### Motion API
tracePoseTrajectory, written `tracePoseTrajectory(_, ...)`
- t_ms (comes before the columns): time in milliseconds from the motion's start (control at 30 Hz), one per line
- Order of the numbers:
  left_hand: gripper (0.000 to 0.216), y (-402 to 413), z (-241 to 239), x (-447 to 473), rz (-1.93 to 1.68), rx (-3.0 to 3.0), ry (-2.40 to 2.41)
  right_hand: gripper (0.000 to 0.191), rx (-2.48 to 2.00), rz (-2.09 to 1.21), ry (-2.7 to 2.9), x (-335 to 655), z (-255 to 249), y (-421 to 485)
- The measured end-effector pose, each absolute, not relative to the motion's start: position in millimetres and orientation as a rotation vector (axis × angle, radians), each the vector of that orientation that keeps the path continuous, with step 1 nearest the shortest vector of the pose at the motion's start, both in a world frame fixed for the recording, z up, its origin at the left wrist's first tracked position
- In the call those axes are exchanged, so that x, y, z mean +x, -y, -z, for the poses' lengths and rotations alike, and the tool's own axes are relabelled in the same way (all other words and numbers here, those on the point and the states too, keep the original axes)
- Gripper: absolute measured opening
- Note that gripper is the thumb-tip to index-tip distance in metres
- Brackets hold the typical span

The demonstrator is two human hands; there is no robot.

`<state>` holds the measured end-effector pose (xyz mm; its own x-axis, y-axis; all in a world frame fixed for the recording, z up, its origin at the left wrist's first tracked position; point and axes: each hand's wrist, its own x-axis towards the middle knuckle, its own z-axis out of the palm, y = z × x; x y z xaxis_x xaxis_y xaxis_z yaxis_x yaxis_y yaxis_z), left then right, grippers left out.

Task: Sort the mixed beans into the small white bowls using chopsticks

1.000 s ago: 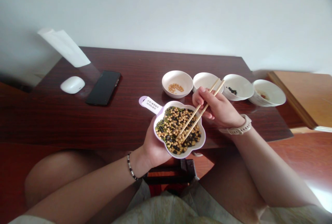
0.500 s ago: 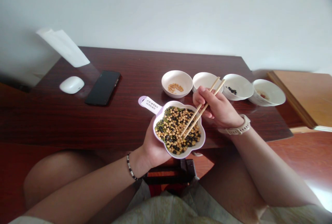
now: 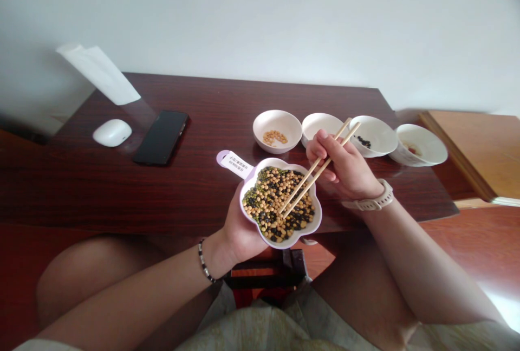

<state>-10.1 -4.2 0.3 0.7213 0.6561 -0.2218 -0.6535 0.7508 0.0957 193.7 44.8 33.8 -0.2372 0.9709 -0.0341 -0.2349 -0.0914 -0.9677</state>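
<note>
My left hand (image 3: 242,229) grips a flower-shaped white and purple bowl (image 3: 318,225) from below and its left side, above the table's front edge. Yellow, black and green beans (image 3: 276,196) are mixed inside it, and a labelled handle (image 3: 235,163) points to the upper left. Between the fingers of my right hand (image 3: 345,167) is a pair of wooden chopsticks (image 3: 314,172). Their tips rest among the beans, slightly apart; whether a bean is between them, I cannot tell.
Behind stand a white bowl with yellow beans (image 3: 277,118), a bowl partly behind my right hand (image 3: 319,121), one with black beans (image 3: 377,142), and one with something reddish (image 3: 430,148). A phone (image 3: 161,137), a white mouse-shaped object (image 3: 112,132) and a white packet (image 3: 103,77) are left.
My right hand has shifted slightly to the right, and the chopstick tips have moved a little left among the beans. My left hand and the flower-shaped bowl stay still.
</note>
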Motion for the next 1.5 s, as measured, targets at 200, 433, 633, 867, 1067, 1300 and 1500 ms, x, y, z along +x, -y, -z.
tracePoseTrajectory(200,0.053,5,-2,-10,-0.714,-0.020,-0.255,0.060,-0.945,-1.380,0.972,194,-37,-52)
tracePoseTrajectory(433,0.055,5,3,-12,-0.709,-0.023,-0.294,0.057,-0.854,-1.076,0.825,214,-28,-69)
tracePoseTrajectory(633,0.052,5,2,-12,-0.713,0.009,-0.267,0.048,-0.929,-0.929,0.787,213,-18,-70)
tracePoseTrajectory(867,0.051,5,1,-12,-0.713,0.014,-0.272,0.043,-0.971,-0.898,0.829,201,-23,-64)
tracePoseTrajectory(1067,0.052,6,2,-12,-0.705,0.020,-0.242,0.042,-0.937,-0.927,0.858,200,-26,-61)
tracePoseTrajectory(1300,0.052,5,4,-13,-0.710,0.026,-0.209,0.050,-0.870,-1.024,0.924,203,-28,-63)
tracePoseTrajectory(1500,0.053,5,2,-12,-0.710,0.023,-0.216,0.051,-0.848,-1.202,1.031,197,-30,-55)
